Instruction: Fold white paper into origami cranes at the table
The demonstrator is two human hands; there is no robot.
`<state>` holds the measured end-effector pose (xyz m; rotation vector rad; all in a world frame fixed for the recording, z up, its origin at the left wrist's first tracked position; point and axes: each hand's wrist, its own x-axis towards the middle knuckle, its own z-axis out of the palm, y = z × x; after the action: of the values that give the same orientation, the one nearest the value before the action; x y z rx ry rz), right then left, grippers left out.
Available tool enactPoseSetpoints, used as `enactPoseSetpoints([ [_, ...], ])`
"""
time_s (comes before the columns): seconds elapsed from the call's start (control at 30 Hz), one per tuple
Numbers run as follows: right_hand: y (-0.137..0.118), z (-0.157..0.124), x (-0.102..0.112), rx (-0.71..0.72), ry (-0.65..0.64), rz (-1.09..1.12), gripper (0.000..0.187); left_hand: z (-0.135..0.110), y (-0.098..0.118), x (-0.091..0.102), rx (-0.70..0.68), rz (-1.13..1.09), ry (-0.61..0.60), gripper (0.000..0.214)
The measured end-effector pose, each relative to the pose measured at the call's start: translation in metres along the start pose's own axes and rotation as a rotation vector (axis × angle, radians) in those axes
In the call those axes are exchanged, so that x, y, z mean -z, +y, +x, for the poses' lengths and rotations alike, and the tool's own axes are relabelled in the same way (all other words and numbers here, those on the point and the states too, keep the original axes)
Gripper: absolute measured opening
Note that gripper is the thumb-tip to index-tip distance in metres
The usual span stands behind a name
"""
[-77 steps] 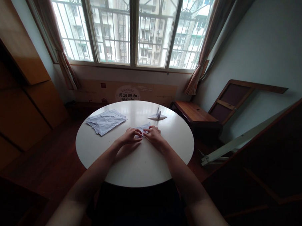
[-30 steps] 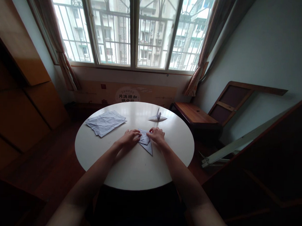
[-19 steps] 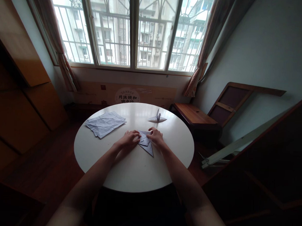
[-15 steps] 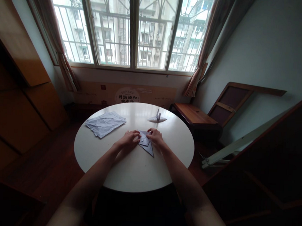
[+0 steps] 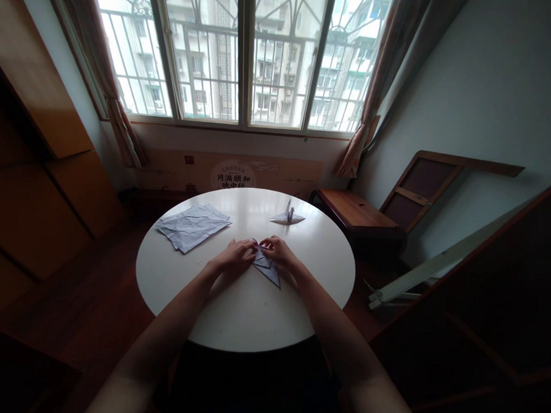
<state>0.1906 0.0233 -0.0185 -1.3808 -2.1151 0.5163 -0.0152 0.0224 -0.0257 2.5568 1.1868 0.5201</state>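
Observation:
A partly folded sheet of grey-blue paper [image 5: 267, 272] lies on the white round table [image 5: 252, 327], one long point toward me. My left hand [image 5: 238, 253] closes on the paper's left edge with bent fingers. Pinched fingers of my right hand [image 5: 276, 249] hold a flap of the same paper near its far end. The two hands are close together, and their fingertips cover the upper part of the folds. Behind the right hand stands a folded paper crane [image 5: 288, 215].
Creased paper sheets [image 5: 193, 226] are stacked at the table's left. A low wooden bench [image 5: 357, 208] stands past its right edge, beside a leaning wooden frame [image 5: 415, 188]. Beyond the table, a printed box panel [image 5: 295, 171] sits below the barred window.
My right hand has moved left toward my left hand, carrying the right flap of the paper inward. The left hand has stayed nearly in place.

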Motion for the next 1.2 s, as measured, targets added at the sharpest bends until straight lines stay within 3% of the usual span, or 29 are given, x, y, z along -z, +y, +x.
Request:
enactPoseSetpoints([
  [0.3,0.0001,-0.0009,-0.0001,0.02,-0.018,-0.057,0.022,0.0005,-0.0043,0.0001,-0.109,0.029,0.114,0.023],
  [0.63,0.0001,-0.0003,0.0019,0.019,-0.052,-0.095,0.02,-0.0002,0.001,0.0041,-0.065,0.079,0.091,0.025],
  [1.03,0.0033,0.0022,0.0013,0.065,-0.058,-0.09,0.017,0.0003,-0.0038,-0.0004,-0.122,0.092,0.141,0.02],
  [1.2,0.0037,0.0026,0.0018,0.077,-0.063,-0.083,0.018,-0.0002,-0.0038,-0.0017,-0.07,0.12,0.084,0.032],
])
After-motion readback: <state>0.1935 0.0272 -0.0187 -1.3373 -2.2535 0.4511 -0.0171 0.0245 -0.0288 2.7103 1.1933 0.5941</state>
